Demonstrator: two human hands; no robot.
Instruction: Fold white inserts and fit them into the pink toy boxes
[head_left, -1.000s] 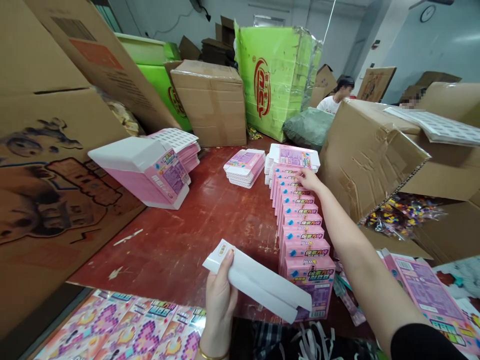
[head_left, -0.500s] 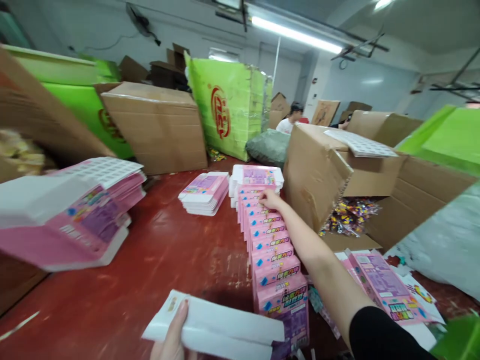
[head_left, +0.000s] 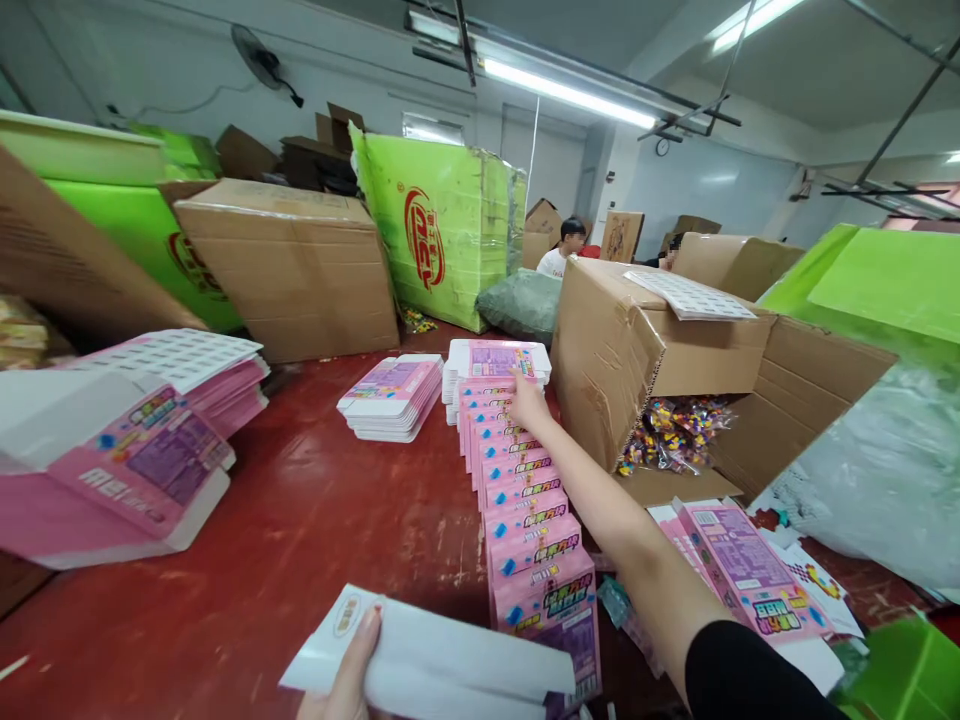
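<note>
My left hand (head_left: 346,672) is closed on a partly folded carton (head_left: 457,648), its white side up and its thumb across the end with an oval mark. Ahead of it stands a long row of pink boxes (head_left: 544,600), one behind another, running away from me. My right hand (head_left: 528,404) is stretched out to the far end of that row. Its index finger is extended near a stack of flat pink-and-white cartons (head_left: 499,358); its other fingers are mostly hidden. Whether it touches the stack or the last box, I cannot tell.
Flat cartons (head_left: 390,390) lie in another stack left of the row. Larger carton piles (head_left: 150,460) stand at the left. An open cardboard box (head_left: 600,350) with bagged colourful pieces (head_left: 675,432) is at the right, beside loose pink cartons (head_left: 742,570). A person (head_left: 556,258) is behind.
The view has turned slightly, so the scene sits further left. My right index finger has straightened toward the far stack. My left hand keeps hold of the white-sided carton.
</note>
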